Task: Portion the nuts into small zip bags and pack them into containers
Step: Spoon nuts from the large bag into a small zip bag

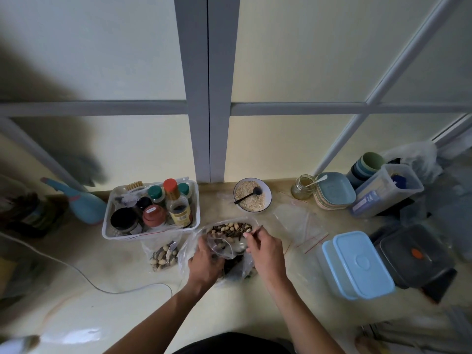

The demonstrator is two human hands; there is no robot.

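Note:
A clear tub of mixed nuts (231, 227) sits mid-counter inside a large plastic bag. My left hand (204, 261) holds a small zip bag (221, 247) open just in front of the tub. My right hand (265, 251) grips a metal spoon (251, 232) whose bowl is at the bag's mouth. A filled small bag of nuts (164, 255) lies to the left. Empty zip bags (304, 227) lie to the right. Two light blue lidded containers (357, 264) stand at the right, with a dark lidded container (413, 256) beside them.
A white basket of jars and bottles (150, 209) stands at the left. A bowl of crumbs with a black spoon (252, 195) is behind the tub. A small jar (303, 187), stacked plates (334, 190) and cups sit at the back right. A white cable (102, 284) crosses the counter.

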